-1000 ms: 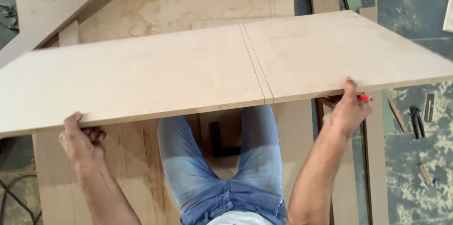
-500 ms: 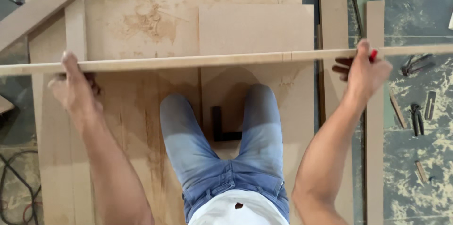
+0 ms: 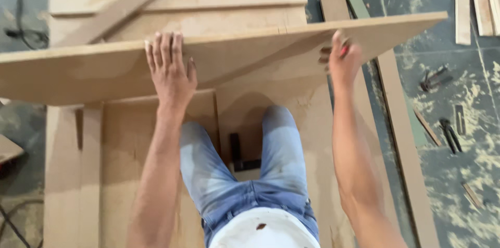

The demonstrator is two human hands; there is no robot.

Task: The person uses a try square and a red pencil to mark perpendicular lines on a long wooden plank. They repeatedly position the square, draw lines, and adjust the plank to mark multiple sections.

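Bare forearms and hands, faded light-blue jeans (image 3: 245, 175), and a white shirt (image 3: 263, 235) with a small dark spot.

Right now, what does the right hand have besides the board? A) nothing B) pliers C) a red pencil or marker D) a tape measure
C: the right hand grips the top edge of the tilted fibreboard panel with a red pencil or marker tucked between its fingers; the pliers lie on the floor.
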